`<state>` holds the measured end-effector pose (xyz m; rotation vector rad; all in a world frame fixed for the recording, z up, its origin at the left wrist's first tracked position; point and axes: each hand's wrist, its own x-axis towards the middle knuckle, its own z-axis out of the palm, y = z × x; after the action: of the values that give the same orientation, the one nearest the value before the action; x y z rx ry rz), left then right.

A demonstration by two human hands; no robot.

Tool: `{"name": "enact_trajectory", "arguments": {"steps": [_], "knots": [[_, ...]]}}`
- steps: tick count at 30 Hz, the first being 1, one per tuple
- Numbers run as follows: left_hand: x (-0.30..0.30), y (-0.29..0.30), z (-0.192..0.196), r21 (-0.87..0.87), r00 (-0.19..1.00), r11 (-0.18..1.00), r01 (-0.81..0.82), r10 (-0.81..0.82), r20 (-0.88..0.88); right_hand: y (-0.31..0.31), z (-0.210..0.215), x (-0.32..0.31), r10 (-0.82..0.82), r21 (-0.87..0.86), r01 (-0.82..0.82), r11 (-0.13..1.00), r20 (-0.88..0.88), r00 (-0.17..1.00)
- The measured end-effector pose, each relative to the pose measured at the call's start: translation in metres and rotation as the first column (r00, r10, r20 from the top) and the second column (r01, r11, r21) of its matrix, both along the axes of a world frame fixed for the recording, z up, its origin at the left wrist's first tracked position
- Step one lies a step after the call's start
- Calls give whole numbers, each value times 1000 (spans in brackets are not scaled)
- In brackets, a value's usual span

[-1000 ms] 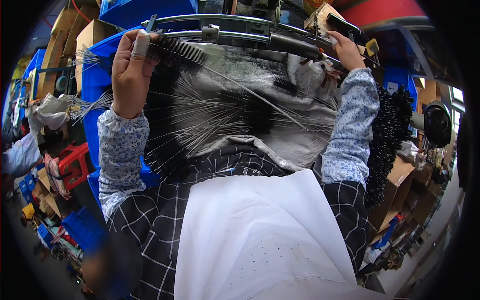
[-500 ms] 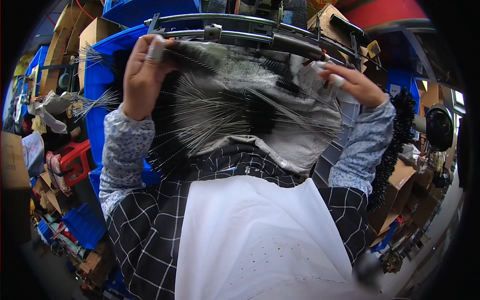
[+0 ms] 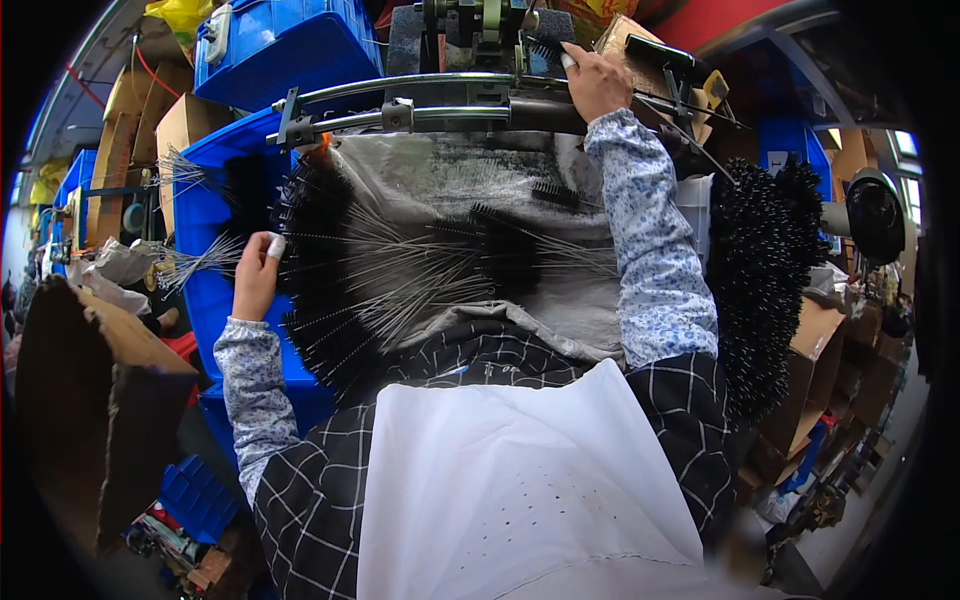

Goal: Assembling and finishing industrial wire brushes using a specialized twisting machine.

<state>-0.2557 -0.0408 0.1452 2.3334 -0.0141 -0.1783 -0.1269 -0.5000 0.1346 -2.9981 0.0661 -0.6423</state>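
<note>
Wire-stemmed brushes (image 3: pixel 415 265) with black bristles lie in a fanned pile across the grey cloth (image 3: pixel 560 290) over my lap. My left hand (image 3: pixel 258 275) is at the left edge of the pile, thumb and fingertips pressed together beside the black bristles (image 3: pixel 318 260); what they pinch is hidden. Reaching forward, my right hand (image 3: pixel 598 82) is over the metal bars at the machine (image 3: pixel 470 30). Its thumb and forefinger close together next to a small dark bristled piece (image 3: pixel 545 55), and whatever is between them cannot be made out. White wraps cover some fingertips on both hands.
Metal rods (image 3: pixel 440 90) run across in front of me. A blue crate (image 3: pixel 205 235) stands at the left, another blue bin (image 3: pixel 290 50) behind it. A large mass of black brushes (image 3: pixel 750 280) is on my right. An open cardboard box (image 3: pixel 105 400) is at the near left.
My left hand has come down and toward me from the rods to the pile's left edge. The right hand has moved forward and left to the machine. The long twisted brush between them is gone.
</note>
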Motion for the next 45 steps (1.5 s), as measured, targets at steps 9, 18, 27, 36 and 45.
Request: {"name": "enact_trajectory", "arguments": {"steps": [9, 18, 27, 36, 45], "knots": [[-13, 3, -5, 4, 992, 999, -47, 47, -120, 6, -9, 17, 39, 14, -38, 999, -55, 998], [-22, 5, 5, -3, 983, 1000, -16, 16, -183, -4, -26, 43, 54, -140, -77, 987, -162, 985], [-25, 3, 8, 226, 993, 971, -81, 98, -62, -16, -15, 8, -195, -50, 191, 980, -99, 976], [-3, 10, 79, 185, 737, 919, -348, 146, 660, 11, -27, 18, -20, 224, 19, 974, 1, 1000], [-7, 30, 121, -297, 453, 890, -347, 436, 778, 67, -15, 23, -60, 197, 57, 979, 11, 998]]}}
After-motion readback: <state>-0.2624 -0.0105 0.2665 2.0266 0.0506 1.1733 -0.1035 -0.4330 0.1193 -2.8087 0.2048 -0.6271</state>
